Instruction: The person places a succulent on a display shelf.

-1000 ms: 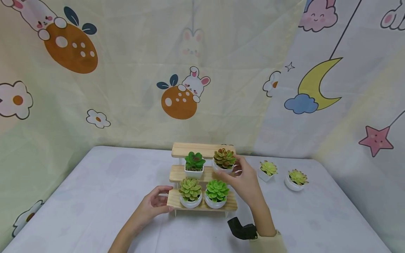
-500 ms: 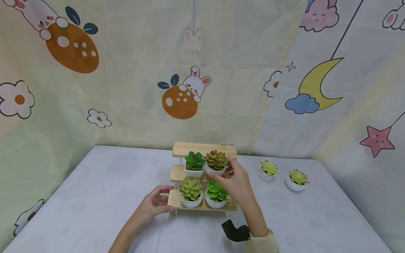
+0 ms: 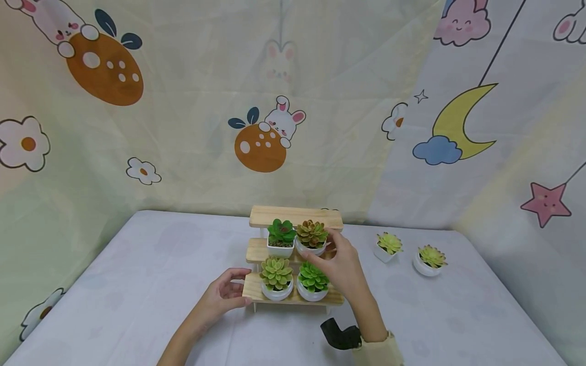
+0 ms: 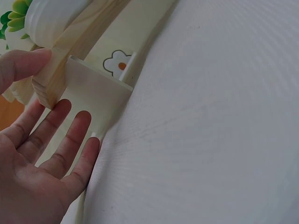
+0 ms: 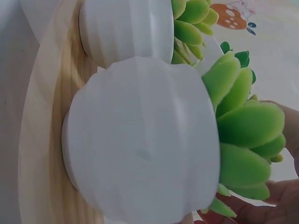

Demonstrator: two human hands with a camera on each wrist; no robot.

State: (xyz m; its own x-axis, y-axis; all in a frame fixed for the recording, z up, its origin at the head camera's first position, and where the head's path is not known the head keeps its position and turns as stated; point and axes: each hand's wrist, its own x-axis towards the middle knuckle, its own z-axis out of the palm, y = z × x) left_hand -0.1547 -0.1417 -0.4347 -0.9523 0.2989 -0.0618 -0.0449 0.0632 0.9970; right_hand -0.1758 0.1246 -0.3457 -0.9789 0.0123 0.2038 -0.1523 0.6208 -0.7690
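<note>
A three-tier wooden plant stand [image 3: 295, 217] stands at the table's middle. My left hand [image 3: 224, 292] pinches the left end of its bottom board; in the left wrist view the thumb lies on the board [image 4: 52, 81] and the other fingers extend below it. On the middle tier my right hand [image 3: 341, 264] grips the white pot of a reddish-green succulent [image 3: 312, 234] between thumb and fingers. Left of that pot is a dark green succulent [image 3: 281, 235] in a square pot. The bottom tier bears a pale green succulent [image 3: 276, 274] and a bright green succulent [image 3: 313, 277], whose pot [image 5: 145, 140] fills the right wrist view.
To the right on the white-covered table [image 3: 174, 254] stand a yellow-green succulent in a square pot [image 3: 388, 245] and another in a round pot [image 3: 429, 262]. A black strap piece [image 3: 341, 335] sits by the right sleeve. A printed cloth [image 3: 192, 127] hangs behind.
My right hand has moved the reddish-green succulent left along the middle tier, close beside the dark green one, and slightly lower. The left hand has stayed on the stand.
</note>
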